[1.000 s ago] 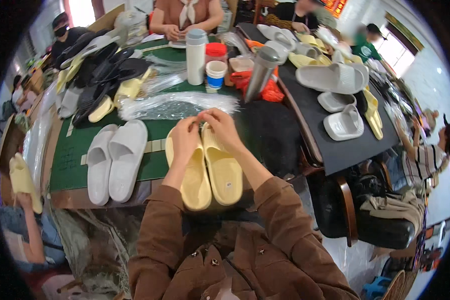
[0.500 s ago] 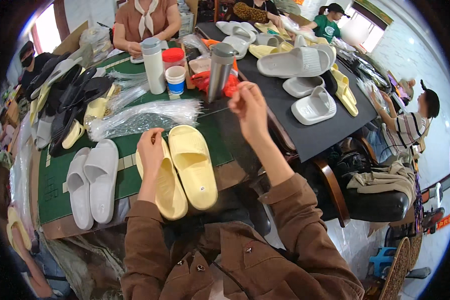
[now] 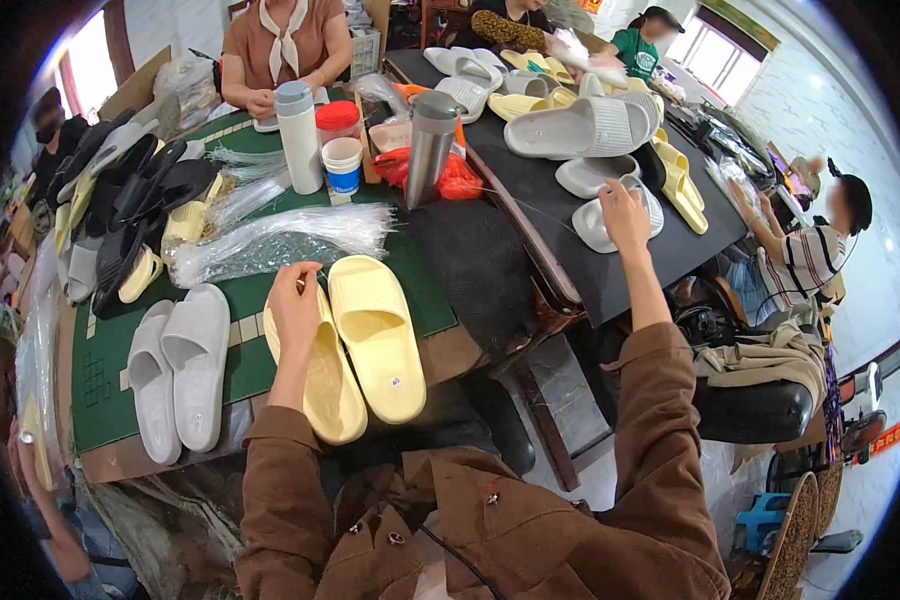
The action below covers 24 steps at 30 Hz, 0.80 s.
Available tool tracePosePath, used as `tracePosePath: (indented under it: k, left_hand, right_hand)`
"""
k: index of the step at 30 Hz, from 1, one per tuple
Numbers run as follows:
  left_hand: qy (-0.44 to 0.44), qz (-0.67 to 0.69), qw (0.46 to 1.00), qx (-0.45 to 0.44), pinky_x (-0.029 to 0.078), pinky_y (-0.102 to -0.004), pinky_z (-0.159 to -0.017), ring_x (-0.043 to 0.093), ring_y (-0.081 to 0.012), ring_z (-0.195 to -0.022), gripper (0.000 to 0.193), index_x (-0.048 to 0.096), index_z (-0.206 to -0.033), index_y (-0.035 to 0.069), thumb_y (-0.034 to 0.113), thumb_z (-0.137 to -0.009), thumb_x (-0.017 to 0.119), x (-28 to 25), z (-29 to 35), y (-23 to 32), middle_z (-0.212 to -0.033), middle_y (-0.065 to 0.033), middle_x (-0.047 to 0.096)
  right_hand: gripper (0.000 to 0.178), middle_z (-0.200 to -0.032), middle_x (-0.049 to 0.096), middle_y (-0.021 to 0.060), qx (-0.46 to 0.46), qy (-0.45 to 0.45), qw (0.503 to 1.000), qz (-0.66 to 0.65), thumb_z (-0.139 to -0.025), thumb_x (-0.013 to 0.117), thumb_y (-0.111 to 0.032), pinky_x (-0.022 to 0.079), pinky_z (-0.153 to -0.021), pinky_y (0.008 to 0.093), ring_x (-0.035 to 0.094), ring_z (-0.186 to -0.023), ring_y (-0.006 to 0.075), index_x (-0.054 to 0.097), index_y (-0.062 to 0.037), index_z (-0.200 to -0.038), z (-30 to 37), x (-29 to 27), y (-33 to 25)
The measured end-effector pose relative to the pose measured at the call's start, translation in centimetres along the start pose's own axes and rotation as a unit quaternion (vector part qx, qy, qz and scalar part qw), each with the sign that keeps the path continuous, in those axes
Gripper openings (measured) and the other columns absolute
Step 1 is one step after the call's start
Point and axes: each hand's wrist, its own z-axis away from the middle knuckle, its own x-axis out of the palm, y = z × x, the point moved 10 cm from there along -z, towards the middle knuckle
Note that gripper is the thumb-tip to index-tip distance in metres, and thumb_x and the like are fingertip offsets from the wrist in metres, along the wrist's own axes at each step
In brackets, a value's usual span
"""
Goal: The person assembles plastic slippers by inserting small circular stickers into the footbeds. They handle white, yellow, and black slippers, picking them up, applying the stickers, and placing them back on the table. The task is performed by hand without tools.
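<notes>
Yellow slipper pair (image 3: 380,335): lay along near edge of green table (image 3: 105,390) | Left hand (image 3: 295,305): fingers curled at left yellow slipper's toe; grip could not be determined | Right hand (image 3: 626,220): fingers bent above black table (image 3: 685,255), inward of near edge, overlapping grey slipper (image 3: 590,226); grip could not be determined

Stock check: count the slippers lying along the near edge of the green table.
4: two grey slippers on the left, two yellow slippers right of them, one partly hidden by the left hand.
</notes>
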Motion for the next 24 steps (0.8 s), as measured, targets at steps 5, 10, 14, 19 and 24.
tracePosePath:
  k: [5, 10, 14, 19, 24]
  left_hand:
    - [0.004, 0.002, 1.0, 0.011, 0.042, -0.0298, -0.056, 0.053, -0.0162, -0.06, 0.01, 0.067, -0.091, 0.001, 0.002, -0.086, 0.058, -0.4, 0.1, 0.1, -0.078, -0.0089, 0.058]
    - [0.001, 0.009, 1.0, 0.003, 0.042, -0.0295, -0.056, 0.053, -0.0163, -0.06, 0.011, 0.067, -0.091, 0.0, 0.002, -0.086, 0.058, -0.2, 0.2, 0.5, -0.079, -0.0094, 0.059]
    - [-0.001, 0.003, 1.0, 0.009, 0.042, -0.0289, -0.055, 0.053, -0.0161, -0.06, 0.012, 0.067, -0.091, 0.0, 0.001, -0.086, 0.057, 0.0, 0.2, 0.6, -0.08, -0.0094, 0.06]
    - [0.005, 0.011, 1.0, 0.001, 0.043, -0.0293, -0.056, 0.055, -0.0171, -0.062, 0.011, 0.067, -0.091, 0.0, 0.001, -0.086, 0.057, -0.5, 0.2, 0.1, -0.082, -0.0099, 0.061]
    - [-0.001, 0.004, 1.0, 0.006, 0.043, -0.0296, -0.057, 0.055, -0.0169, -0.062, 0.011, 0.066, -0.091, 0.0, 0.001, -0.086, 0.057, -0.3, 0.2, 0.2, -0.083, -0.0097, 0.061]
  right_hand:
    - [0.051, -0.13, 0.05, 0.0269, 0.005, -0.12, 0.989, 0.084, -0.093, 0.04, -0.052, 0.044, -0.092, 0.0531, 0.054, -0.112, 0.0446, 0.046, -0.0261, -0.136, -2.7, 4.3, 1.6]
    - [0.047, -0.118, 0.059, 0.026, 0.038, -0.162, 0.979, 0.114, -0.094, 0.037, -0.049, 0.042, -0.092, 0.0571, 0.057, -0.108, 0.0441, 0.054, -0.0198, -0.127, -4.9, 6.1, 3.3]
    - [0.046, -0.108, 0.064, 0.0247, -0.013, -0.149, 0.979, 0.14, -0.093, 0.039, -0.047, 0.045, -0.088, 0.0541, 0.06, -0.101, 0.044, 0.064, -0.013, -0.112, -5.4, 5.4, 2.8]
    - [0.047, -0.101, 0.066, 0.0245, -0.055, -0.151, 0.972, 0.169, -0.092, 0.043, -0.042, 0.048, -0.088, 0.0502, 0.062, -0.098, 0.0429, 0.069, -0.0035, -0.098, -4.4, 4.1, 0.0]
    - [0.052, -0.117, 0.059, 0.0265, 0.001, -0.174, 0.977, 0.125, -0.093, 0.039, -0.047, 0.042, -0.096, 0.0515, 0.057, -0.11, 0.0426, 0.062, -0.0055, -0.116, -5.9, 5.0, 2.2]
